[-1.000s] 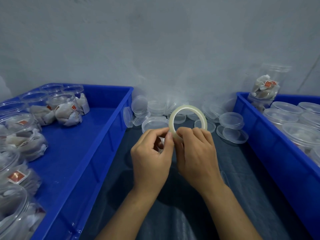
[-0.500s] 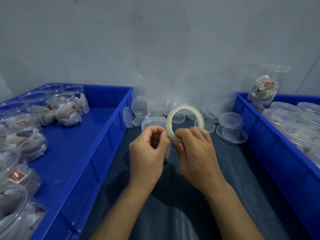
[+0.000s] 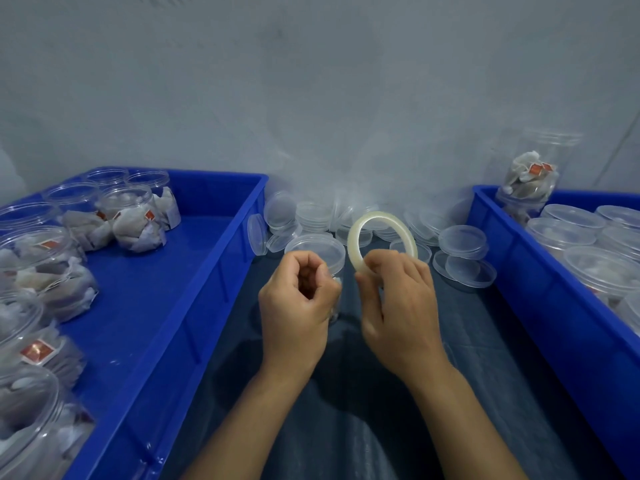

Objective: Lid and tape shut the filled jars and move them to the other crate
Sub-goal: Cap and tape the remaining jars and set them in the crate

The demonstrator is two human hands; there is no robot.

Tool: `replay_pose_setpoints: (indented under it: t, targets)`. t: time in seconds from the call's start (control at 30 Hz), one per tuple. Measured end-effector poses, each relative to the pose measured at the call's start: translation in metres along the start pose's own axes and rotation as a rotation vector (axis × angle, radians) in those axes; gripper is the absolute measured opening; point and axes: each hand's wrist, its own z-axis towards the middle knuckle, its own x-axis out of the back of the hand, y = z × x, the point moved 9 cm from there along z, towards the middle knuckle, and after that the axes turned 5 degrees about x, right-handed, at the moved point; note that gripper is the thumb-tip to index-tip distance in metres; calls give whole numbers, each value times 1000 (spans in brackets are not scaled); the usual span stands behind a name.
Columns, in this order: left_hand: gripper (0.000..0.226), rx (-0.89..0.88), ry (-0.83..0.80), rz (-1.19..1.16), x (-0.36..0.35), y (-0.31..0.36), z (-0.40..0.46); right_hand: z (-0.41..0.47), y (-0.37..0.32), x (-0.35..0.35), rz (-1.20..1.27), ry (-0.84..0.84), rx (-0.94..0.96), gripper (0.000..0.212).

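Pinched upright in the right hand (image 3: pixel 398 306), the tape roll (image 3: pixel 379 237) is held; the left hand (image 3: pixel 298 306) is curled, perhaps pinching unseen tape; red jar labels (image 3: pixel 36 351) are unreadable.

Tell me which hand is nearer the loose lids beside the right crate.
Right. The right hand, gripping the tape roll, sits just left of the loose lids. The left hand is farther left, in front of the lidded jar.

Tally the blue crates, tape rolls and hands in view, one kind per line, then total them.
Blue crates: 2, left crate and right crate
Tape rolls: 1, tape roll
Hands: 2, left hand and right hand
Total: 5
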Motion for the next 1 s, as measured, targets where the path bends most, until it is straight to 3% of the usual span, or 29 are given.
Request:
replay_pose_setpoints:
  t: [0.13,0.33,1.0]
  targets:
    - [18,-21,-37,-36,-4,6,-3,-2,-5,-1,4,2,42,3]
    - [5,-36,-10,-33,2,6,-1,0,-14,0,-49,26,113,15]
    - [17,-100,21,124,7,10,3,-1,-24,-3,-76,-22,188,9]
